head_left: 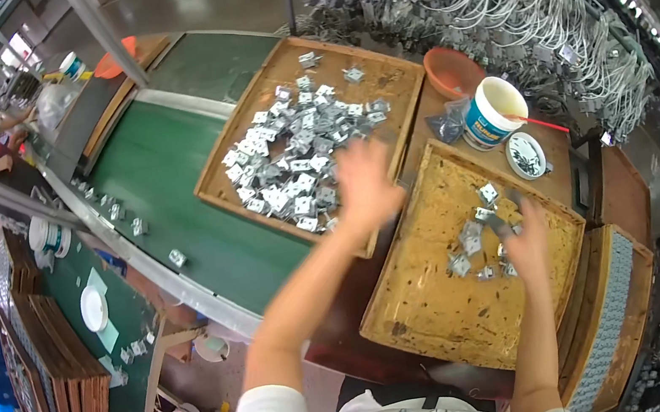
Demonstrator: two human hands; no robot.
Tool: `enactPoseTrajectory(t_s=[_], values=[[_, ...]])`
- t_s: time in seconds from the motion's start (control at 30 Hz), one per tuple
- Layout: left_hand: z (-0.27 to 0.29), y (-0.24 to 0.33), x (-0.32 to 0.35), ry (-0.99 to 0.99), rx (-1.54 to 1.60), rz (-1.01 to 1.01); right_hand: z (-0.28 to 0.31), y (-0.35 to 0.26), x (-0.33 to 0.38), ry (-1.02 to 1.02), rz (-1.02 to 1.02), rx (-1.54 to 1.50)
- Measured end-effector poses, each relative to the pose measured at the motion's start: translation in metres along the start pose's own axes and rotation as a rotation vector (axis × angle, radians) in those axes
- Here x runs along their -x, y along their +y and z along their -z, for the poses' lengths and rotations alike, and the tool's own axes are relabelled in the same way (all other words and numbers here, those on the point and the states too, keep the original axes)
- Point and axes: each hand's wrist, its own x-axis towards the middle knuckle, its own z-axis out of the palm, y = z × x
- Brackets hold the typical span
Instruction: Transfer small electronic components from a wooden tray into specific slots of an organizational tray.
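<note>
My left hand [367,187], smeared by motion, is over the right edge of a heap of small silvery metal box-shaped parts [298,164] in a wooden tray [237,126]. Whether its fingers hold a part is unclear. Over a second, yellowish wooden tray [421,303], my right hand [522,237] has its thumb and fingers apart, with dark coverings on some of them. A few loose metal parts [469,238] lie beneath and beside it. One part [488,193] sits just beyond its fingertips; others are partly hidden by the hand.
A white bucket [495,109], an orange bowl [453,71] and a white dish of small dark pieces [525,154] stand behind the right tray. Leftward runs a green conveyor [170,162] with a metal rail. Cabled parts [504,1] hang behind. People work at far left and right.
</note>
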Motion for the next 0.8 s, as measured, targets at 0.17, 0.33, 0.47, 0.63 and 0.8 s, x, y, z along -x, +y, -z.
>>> enactPoseTrajectory(t_s=[0.17,0.33,0.47,0.63,0.8], values=[[0.066,-0.115,-0.101,0.192,-0.303,0.286,-0.078,-0.084,-0.090,-0.335,0.382,-0.133],[0.079,-0.172,-0.158,-0.119,-0.339,0.541,-0.172,-0.105,-0.182,-0.506,0.281,0.330],[0.052,-0.150,-0.157,-0.211,-0.315,0.450,-0.217,-0.110,-0.194,-0.491,0.354,0.352],[0.061,-0.143,-0.149,-0.228,-0.267,0.482,-0.238,-0.119,-0.189,-0.376,0.350,0.090],[0.049,-0.161,-0.150,-0.108,0.365,0.412,-0.250,-0.119,-0.194,-0.482,0.396,-0.301]])
